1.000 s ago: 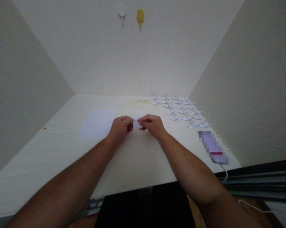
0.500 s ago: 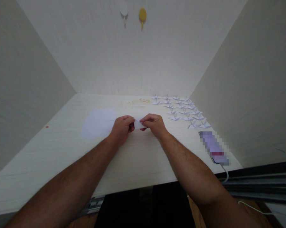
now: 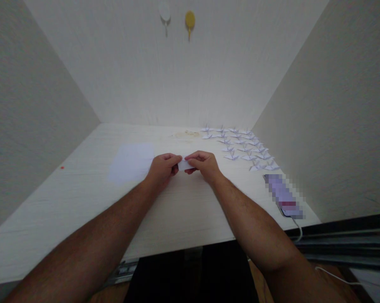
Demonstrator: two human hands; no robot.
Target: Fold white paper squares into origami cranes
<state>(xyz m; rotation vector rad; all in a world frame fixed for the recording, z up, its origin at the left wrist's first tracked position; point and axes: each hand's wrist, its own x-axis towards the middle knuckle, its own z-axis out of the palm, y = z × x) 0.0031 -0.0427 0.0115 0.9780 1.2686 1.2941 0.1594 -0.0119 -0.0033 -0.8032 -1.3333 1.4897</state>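
Paper, seemingly folded, between left hand and right hand

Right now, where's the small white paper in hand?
In the head view, the small white paper is near the middle, held by both the left hand and right hand, right of the larger white sheet.

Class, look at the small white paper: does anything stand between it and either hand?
Nothing visible does: the left hand and right hand both pinch the small white paper directly. The folded paper birds sit off to the right, not in between.
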